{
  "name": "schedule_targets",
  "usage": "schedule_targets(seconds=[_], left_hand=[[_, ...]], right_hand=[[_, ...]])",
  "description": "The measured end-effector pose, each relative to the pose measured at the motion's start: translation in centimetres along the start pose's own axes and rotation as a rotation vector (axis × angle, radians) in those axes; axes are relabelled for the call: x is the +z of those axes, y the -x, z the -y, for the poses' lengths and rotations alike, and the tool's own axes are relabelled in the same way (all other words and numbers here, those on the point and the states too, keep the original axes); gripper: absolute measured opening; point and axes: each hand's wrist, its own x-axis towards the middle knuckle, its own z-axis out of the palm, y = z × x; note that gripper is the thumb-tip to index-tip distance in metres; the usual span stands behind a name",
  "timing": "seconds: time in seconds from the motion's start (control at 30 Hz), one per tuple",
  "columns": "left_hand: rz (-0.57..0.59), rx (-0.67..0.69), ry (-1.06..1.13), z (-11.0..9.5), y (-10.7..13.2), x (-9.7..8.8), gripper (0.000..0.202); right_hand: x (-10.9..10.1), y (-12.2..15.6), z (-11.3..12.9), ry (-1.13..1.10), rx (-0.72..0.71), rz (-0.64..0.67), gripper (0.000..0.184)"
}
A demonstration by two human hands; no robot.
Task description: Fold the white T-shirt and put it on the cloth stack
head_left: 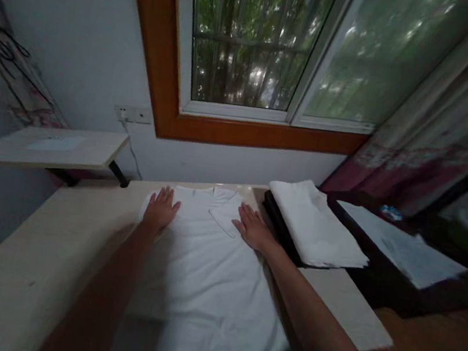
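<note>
A white T-shirt [214,278] lies spread on the pale wooden table [53,236], its collar toward the window and its lower part reaching the near edge. Soft wrinkles run across its lower half. Flat on the shirt's upper left corner rests my left hand [161,210], fingers stretched out. My right hand [254,227] lies on the upper right side, also with fingers spread. A thin looped line, perhaps a thread or cord, shows on the chest near my right hand. Neither hand grips anything.
Folded white cloths [316,226] are stacked over dark ones right of the shirt. A low raised shelf [45,144] stands at the left, with a paper on it. Beyond the table are a wall socket [133,114], a window, and a curtain [420,133]. More white cloth [403,245] lies farther right.
</note>
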Motion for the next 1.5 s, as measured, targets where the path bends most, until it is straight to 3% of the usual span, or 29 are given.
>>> schedule_targets(seconds=[0.13, 0.23, 0.47, 0.6, 0.7, 0.83, 1.13, 1.33, 1.5], left_hand=[[-0.032, 0.025, 0.018, -0.4, -0.4, -1.2, 0.054], [-0.035, 0.118, 0.046, -0.7, 0.6, -3.0, 0.045], [0.038, 0.309, 0.036, 0.5, 7.9, -7.5, 0.037], [0.039, 0.255, 0.01, 2.3, 11.6, -7.9, 0.04], [0.052, 0.236, -0.004, 3.3, 12.6, -7.2, 0.045], [0.064, 0.223, -0.001, 4.1, 11.4, -6.0, 0.049], [0.069, 0.215, -0.056, 5.8, 5.5, -3.6, 0.051], [0.142, 0.174, -0.105, 6.3, 2.6, -3.1, 0.052], [0.133, 0.151, -0.115, 6.4, 1.4, -2.9, 0.052]], right_hand=[[-0.7, 1.2, 0.7, -0.071, -0.062, -0.058, 0.06], [-1.3, 2.6, 1.0, -0.137, -0.146, -0.092, 0.054], [-2.0, 6.1, 1.3, -0.166, -0.234, -0.109, 0.045], [-2.2, 6.8, 1.4, -0.127, -0.221, -0.095, 0.045], [-2.3, 6.3, 1.5, -0.118, -0.213, -0.076, 0.046], [-2.1, 4.9, 1.3, -0.094, -0.192, -0.074, 0.047], [-0.8, 0.7, 0.5, 0.014, -0.113, -0.047, 0.058], [-0.5, -2.4, -0.3, 0.064, -0.061, 0.015, 0.062], [-0.5, -4.4, -0.5, 0.067, -0.021, 0.045, 0.063]])
